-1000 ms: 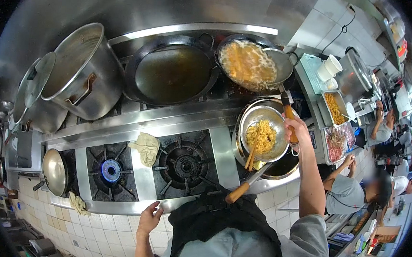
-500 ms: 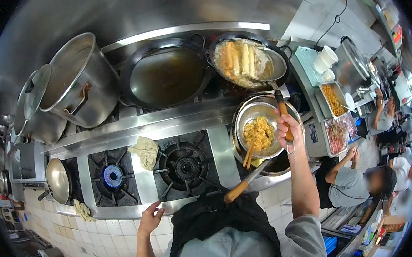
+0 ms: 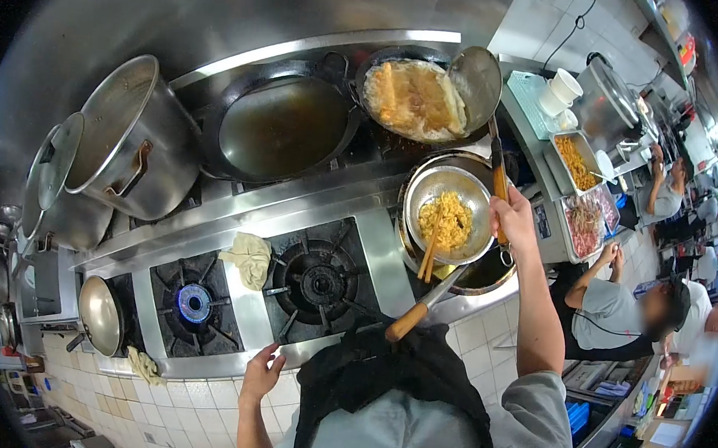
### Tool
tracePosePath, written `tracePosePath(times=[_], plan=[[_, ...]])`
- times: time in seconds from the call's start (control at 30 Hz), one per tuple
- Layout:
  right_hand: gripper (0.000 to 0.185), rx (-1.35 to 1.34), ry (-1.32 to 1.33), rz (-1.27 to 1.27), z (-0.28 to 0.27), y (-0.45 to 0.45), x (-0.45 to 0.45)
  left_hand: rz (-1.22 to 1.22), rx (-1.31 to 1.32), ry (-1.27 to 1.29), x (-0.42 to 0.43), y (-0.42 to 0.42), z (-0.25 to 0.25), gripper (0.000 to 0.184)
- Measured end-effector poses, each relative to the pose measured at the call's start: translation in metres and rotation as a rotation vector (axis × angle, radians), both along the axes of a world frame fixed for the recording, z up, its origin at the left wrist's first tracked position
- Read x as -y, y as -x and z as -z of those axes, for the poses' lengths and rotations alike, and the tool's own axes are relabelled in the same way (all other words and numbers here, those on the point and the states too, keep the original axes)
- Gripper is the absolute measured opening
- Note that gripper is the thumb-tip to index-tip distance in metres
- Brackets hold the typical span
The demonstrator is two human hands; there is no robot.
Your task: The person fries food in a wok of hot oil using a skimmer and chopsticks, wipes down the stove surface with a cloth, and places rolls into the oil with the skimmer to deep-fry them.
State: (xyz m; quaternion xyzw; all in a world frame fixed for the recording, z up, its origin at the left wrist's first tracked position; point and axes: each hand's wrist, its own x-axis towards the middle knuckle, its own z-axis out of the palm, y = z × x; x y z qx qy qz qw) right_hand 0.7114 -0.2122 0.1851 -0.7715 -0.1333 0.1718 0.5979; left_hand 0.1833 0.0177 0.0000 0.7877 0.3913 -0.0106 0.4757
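Note:
My right hand (image 3: 514, 221) is wrapped round the wooden handle of a skimmer (image 3: 475, 81). The skimmer's round head is tilted over the right side of a wok (image 3: 365, 112) of bubbling oil. Long pale and golden rolls (image 3: 389, 97) lie in that oil, partly hidden by foam. My left hand (image 3: 262, 370) hangs empty in front of the stove edge, fingers apart. Nearest my right hand, a metal bowl (image 3: 480, 201) holds yellow fried food (image 3: 449, 222) and a pair of chopsticks (image 3: 430, 250). Below the bowl, a wooden-handled utensil (image 3: 409, 321) sticks out toward my apron.
A second wok (image 3: 287, 127) of dark oil stands left of the frying one, beside a large stockpot (image 3: 132, 141). One front burner (image 3: 194, 304) burns blue near a folded cloth (image 3: 250, 260). Food trays (image 3: 575, 163) and co-workers (image 3: 619, 313) are at the right.
My right hand has moved slightly right, and the skimmer's head has swung up and right, tilting at the wok's edge. The rolls in the oil have shifted apart. My left hand has barely moved.

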Motion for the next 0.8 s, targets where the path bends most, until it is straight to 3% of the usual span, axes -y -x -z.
tracePosePath(times=[0.13,0.23,0.27,0.53,0.67,0.7,0.8], plan=[[0.017,0.085,0.070,0.022,-0.002,0.005,-0.004,-0.042,0.050,0.050,0.002,0.004,0.003,0.042],[0.044,0.134,0.043,0.079,-0.012,0.014,-0.011,-0.027,0.035,-0.003,0.002,0.000,-0.007,0.044],[0.044,0.132,0.044,0.076,-0.013,0.015,-0.013,-0.030,0.033,-0.002,0.002,-0.001,-0.009,0.044],[0.011,-0.046,-0.167,-0.006,-0.028,0.035,-0.038,-0.031,0.018,0.029,0.003,-0.006,-0.017,0.044],[0.013,-0.103,-0.135,-0.036,-0.016,0.034,-0.049,-0.044,0.024,0.022,0.004,-0.002,-0.021,0.044],[0.001,-0.072,-0.150,-0.033,-0.016,0.036,-0.054,-0.052,0.027,0.017,0.004,0.000,-0.019,0.044],[0.002,-0.097,-0.141,-0.032,-0.015,0.038,-0.062,-0.069,0.024,0.008,0.007,0.003,-0.020,0.043]])
